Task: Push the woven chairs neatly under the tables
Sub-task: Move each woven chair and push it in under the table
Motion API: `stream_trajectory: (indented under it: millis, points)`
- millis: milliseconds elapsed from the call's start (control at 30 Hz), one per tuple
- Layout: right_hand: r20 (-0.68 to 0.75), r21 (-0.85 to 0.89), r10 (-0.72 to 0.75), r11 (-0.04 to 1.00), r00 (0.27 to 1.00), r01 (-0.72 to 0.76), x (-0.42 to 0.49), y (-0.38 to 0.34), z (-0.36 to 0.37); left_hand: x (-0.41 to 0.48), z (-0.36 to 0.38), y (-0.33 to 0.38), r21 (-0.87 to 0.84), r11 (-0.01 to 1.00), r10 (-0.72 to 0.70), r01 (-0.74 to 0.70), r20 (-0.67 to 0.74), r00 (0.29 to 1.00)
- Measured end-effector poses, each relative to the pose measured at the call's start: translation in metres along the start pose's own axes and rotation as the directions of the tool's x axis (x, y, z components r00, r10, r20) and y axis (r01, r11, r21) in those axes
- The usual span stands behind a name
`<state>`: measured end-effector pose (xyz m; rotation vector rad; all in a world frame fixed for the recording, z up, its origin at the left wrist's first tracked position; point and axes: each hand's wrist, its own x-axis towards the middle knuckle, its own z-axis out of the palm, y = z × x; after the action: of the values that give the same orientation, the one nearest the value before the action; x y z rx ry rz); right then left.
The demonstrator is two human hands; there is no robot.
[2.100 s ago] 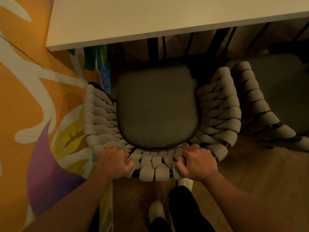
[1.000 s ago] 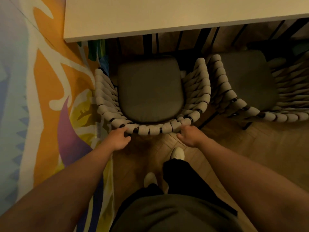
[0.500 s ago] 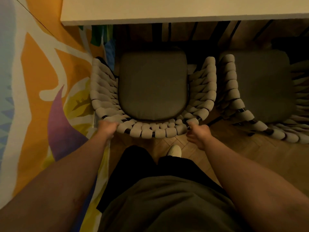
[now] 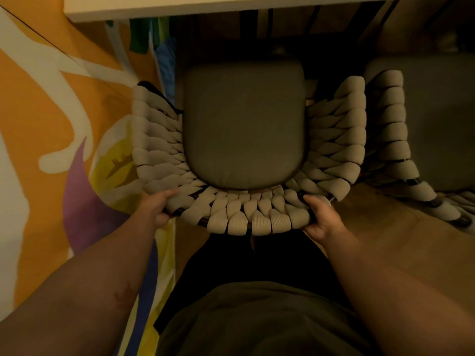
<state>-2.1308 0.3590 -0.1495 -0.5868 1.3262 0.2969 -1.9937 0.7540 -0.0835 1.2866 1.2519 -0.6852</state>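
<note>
Your left hand [image 4: 157, 207] is wrapped round the back rim of the woven chair [image 4: 334, 150], thumb over the top of the weave, and your right hand [image 4: 318, 218] grips the same rim on the far side of the curve. The chair sits straight ahead of both hands, its grey seat cushion [image 4: 243, 124] pointing away from you toward the pale tabletop [image 4: 180, 5], whose edge lies beyond the cushion's front. Just beyond your right hand, a second woven chair [image 4: 393, 129] stands beside the first, armrests nearly touching. Left of your left hand runs the painted orange wall [image 4: 51, 111].
</note>
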Motion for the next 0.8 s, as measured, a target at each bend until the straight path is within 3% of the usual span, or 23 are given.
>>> stream_trajectory:
  millis: [233,433,800]
  points:
    - [-0.121,0.044,-0.090,0.994,0.989,0.096,-0.069,-0.009,0.042,-0.004,-0.001,0.001,-0.141,0.983,0.125,-0.120,0.026,0.992]
    - [-0.103,0.034,-0.230,0.971,0.968,0.235,-0.082,-0.017,0.056,-0.020,0.012,0.008,-0.240,0.937,0.267,-0.254,0.022,0.964]
    - [-0.089,-0.031,-0.255,0.967,0.963,0.253,-0.087,-0.023,0.063,-0.020,0.007,0.020,-0.289,0.912,0.307,-0.292,0.008,0.952]
